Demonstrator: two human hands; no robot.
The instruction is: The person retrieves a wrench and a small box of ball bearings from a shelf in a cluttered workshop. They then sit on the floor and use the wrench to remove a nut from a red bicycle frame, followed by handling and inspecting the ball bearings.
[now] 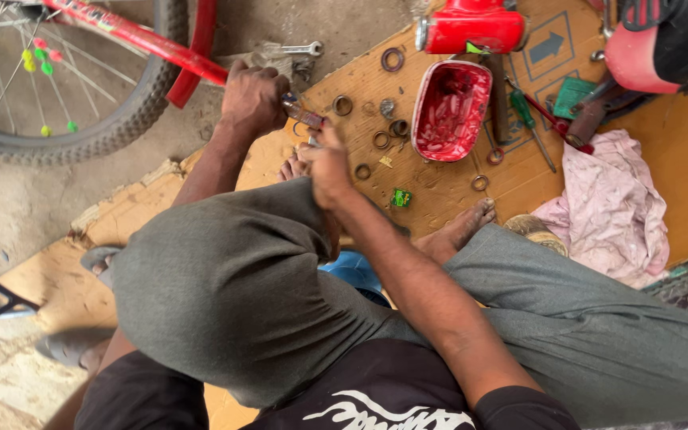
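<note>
My left hand (pixel 253 99) is closed around the end of a red bicycle frame tube (pixel 133 36) and a short rusty metal part (pixel 304 116) that sticks out of it. My right hand (pixel 325 163) pinches the other end of that metal part from the right; what its fingers hold beyond that is hidden. Both hands meet just above my raised left knee, over a sheet of cardboard (pixel 439 199). The bicycle wheel (pixel 65 87) with coloured spoke beads lies at the upper left.
Several metal rings and washers (pixel 376 135) lie scattered on the cardboard. A red oval tray (pixel 449 110), a red box (pixel 471 28), a green-handled screwdriver (pixel 531 115), a wrench (pixel 292 52) and a pink rag (pixel 611 207) lie to the right. My bare feet (pixel 467 223) rest there.
</note>
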